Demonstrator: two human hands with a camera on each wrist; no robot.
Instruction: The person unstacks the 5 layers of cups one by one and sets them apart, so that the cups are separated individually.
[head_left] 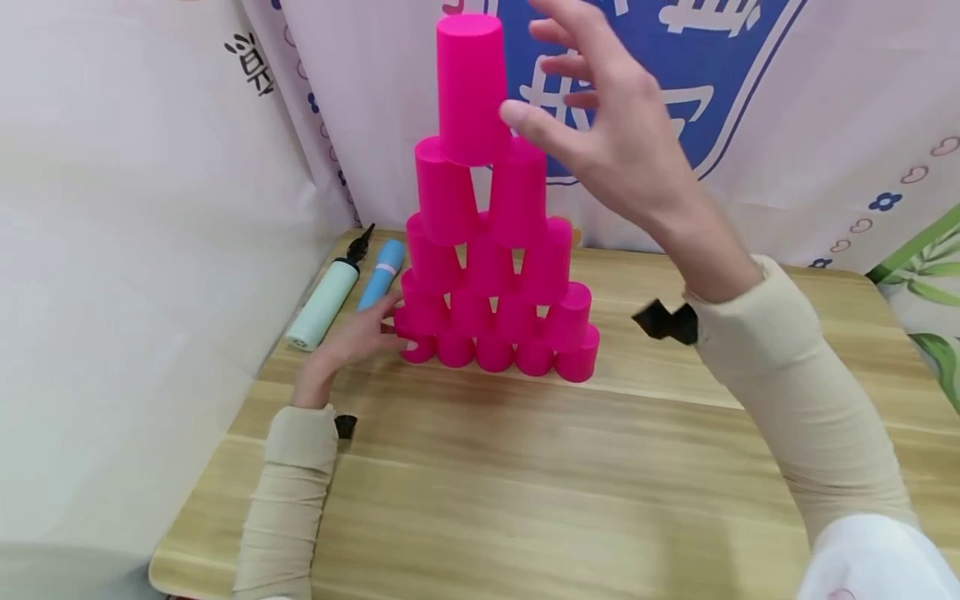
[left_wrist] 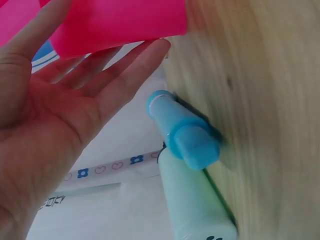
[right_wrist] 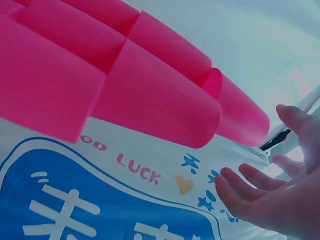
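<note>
Bright pink cups (head_left: pixel 491 258) stand upside down in a tall pyramid of several rows, with one top cup (head_left: pixel 471 92) at the peak. My right hand (head_left: pixel 622 125) is raised beside that peak, fingers spread and thumb tip close to the cup's right side. In the right wrist view, the same hand (right_wrist: pixel 280 190) shows a gap between its fingers and the top cup (right_wrist: pixel 242 110). Low on the pyramid's left side, my left hand (head_left: pixel 356 337) has its fingertips right at the outer cups. The left wrist view shows its fingers extended along a pink cup (left_wrist: pixel 125 25).
Left of the pyramid, a pale green hand pump (head_left: pixel 324 304) and a blue cylinder (head_left: pixel 381 273) lie on the wooden table (head_left: pixel 525 467). A printed cloth (head_left: pixel 630 212) hangs close behind the cups. A white wall (head_left: pixel 150 250) borders the left side.
</note>
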